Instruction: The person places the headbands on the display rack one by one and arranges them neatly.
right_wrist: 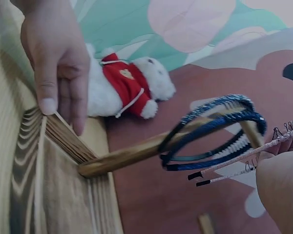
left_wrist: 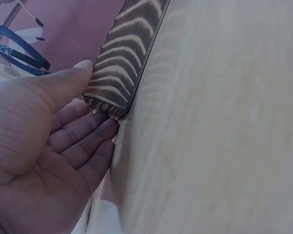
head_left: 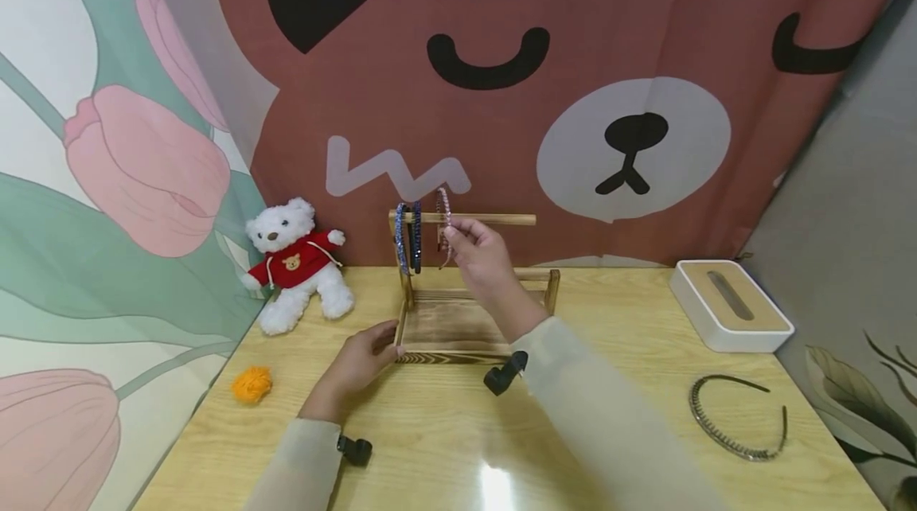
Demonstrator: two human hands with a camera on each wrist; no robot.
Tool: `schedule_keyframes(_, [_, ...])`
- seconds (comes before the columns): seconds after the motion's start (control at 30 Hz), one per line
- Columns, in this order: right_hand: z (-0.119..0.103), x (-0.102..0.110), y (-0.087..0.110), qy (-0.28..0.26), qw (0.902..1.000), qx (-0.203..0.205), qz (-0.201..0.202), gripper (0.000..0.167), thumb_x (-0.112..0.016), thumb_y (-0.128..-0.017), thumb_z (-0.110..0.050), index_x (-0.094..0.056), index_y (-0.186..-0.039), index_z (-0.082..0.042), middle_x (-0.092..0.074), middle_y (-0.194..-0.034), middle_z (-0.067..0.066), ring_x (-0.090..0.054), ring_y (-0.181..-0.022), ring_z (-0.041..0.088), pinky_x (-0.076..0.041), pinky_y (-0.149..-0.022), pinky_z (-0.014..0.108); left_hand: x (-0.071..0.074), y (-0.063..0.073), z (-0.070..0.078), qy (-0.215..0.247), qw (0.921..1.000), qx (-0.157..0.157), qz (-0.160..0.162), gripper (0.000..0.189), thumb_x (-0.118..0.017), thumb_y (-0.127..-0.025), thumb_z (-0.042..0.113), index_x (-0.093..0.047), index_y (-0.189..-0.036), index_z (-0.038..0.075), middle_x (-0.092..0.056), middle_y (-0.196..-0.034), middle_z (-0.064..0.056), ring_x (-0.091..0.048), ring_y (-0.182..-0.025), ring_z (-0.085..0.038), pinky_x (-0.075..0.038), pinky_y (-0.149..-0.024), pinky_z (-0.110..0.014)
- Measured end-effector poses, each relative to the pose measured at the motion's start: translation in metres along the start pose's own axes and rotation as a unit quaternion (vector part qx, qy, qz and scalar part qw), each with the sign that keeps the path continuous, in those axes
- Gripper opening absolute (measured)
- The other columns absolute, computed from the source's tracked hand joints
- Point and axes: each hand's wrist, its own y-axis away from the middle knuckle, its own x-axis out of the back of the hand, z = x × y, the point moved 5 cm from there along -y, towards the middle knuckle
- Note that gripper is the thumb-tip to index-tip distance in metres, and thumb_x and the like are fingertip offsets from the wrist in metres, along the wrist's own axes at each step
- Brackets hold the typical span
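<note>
A wooden stand (head_left: 458,320) with an upper bar (head_left: 501,219) stands on the table. My right hand (head_left: 481,256) pinches a pink beaded headband (head_left: 443,208) at that bar; its arch rises above the bar in the head view. In the right wrist view the black-tipped ends of the pink headband (right_wrist: 234,165) point away from my fingers. Two blue headbands (head_left: 410,236) hang side by side at the bar's left end. My left hand (head_left: 361,360) holds the front left corner of the stand's base (left_wrist: 124,68), thumb on one face, fingers against the outer side.
Left of the stand sits a white teddy bear (head_left: 297,264) in a red top, with an orange yarn ball (head_left: 251,384) nearer. On the right are a white tissue box (head_left: 731,308) with a wooden lid and a dark toothed headband (head_left: 716,431). A bear-print curtain (head_left: 487,129) hangs behind.
</note>
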Motion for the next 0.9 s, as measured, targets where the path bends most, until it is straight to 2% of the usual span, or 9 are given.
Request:
schedule_keyframes(0.17, [0.016, -0.003, -0.004, 0.033, 0.9991, -0.016, 0.022, 0.021, -0.065, -0.110, -0.006, -0.069, -0.128, 0.004, -0.071, -0.110, 0.003, -0.064, -0.096, 0.016, -0.056, -0.078, 0.023, -0.001, 0.000, 0.002, 0.000, 1.0000, -0.003, -0.001, 0.063, -0.072, -0.108, 0.024, -0.049, -0.164, 0.004, -0.064, -0.155, -0.018, -0.061, -0.145, -0.036, -0.048, -0.123, -0.053])
schedule_keyframes(0.33, [0.026, -0.004, -0.008, 0.068, 0.9968, -0.016, 0.040, 0.020, -0.069, -0.108, -0.007, -0.073, -0.125, 0.002, -0.074, -0.114, 0.011, -0.064, -0.090, 0.014, -0.056, -0.080, 0.023, 0.000, 0.000, 0.002, 0.003, 1.0000, -0.006, -0.001, 0.063, -0.072, -0.108, 0.023, -0.049, -0.164, 0.004, -0.063, -0.155, -0.019, -0.061, -0.145, -0.036, -0.048, -0.123, -0.053])
schedule_keyframes(0.43, [0.030, -0.005, -0.011, 0.092, 0.9947, -0.014, 0.045, 0.019, -0.070, -0.108, -0.010, -0.074, -0.125, -0.001, -0.074, -0.113, 0.010, -0.065, -0.090, 0.013, -0.057, -0.079, 0.022, 0.000, -0.001, 0.001, 0.003, 1.0000, -0.006, 0.000, 0.063, -0.072, -0.108, 0.023, -0.049, -0.163, 0.004, -0.063, -0.155, -0.019, -0.061, -0.144, -0.037, -0.048, -0.123, -0.053])
schedule_keyframes(0.53, [0.034, -0.006, -0.012, 0.095, 0.9943, -0.014, 0.047, 0.020, -0.070, -0.108, -0.011, -0.074, -0.126, -0.001, -0.074, -0.112, 0.006, -0.065, -0.094, 0.015, -0.058, -0.080, 0.022, 0.000, -0.001, 0.000, 0.001, 1.0000, -0.006, -0.001, 0.063, -0.072, -0.108, 0.024, -0.049, -0.164, 0.004, -0.063, -0.155, -0.019, -0.061, -0.144, -0.037, -0.048, -0.123, -0.053])
schedule_keyframes(0.7, [0.036, -0.007, -0.013, 0.098, 0.9940, -0.017, 0.047, 0.022, -0.070, -0.108, -0.012, -0.074, -0.127, -0.002, -0.074, -0.119, 0.012, -0.065, -0.097, 0.018, -0.058, -0.081, 0.023, -0.001, -0.001, -0.001, -0.004, 1.0000, -0.003, 0.001, 0.063, -0.072, -0.108, 0.026, -0.050, -0.163, 0.005, -0.064, -0.154, -0.018, -0.062, -0.144, -0.036, -0.049, -0.122, -0.053])
schedule_keyframes(0.9, [0.038, -0.005, -0.018, 0.083, 0.9949, -0.015, 0.054, 0.022, -0.070, -0.108, -0.010, -0.074, -0.127, 0.000, -0.073, -0.111, 0.007, -0.066, -0.094, 0.017, -0.058, -0.081, 0.024, 0.000, 0.000, -0.001, -0.008, 0.9999, -0.008, 0.001, 0.063, -0.072, -0.108, 0.028, -0.050, -0.163, 0.005, -0.064, -0.154, -0.018, -0.061, -0.145, -0.036, -0.049, -0.122, -0.054])
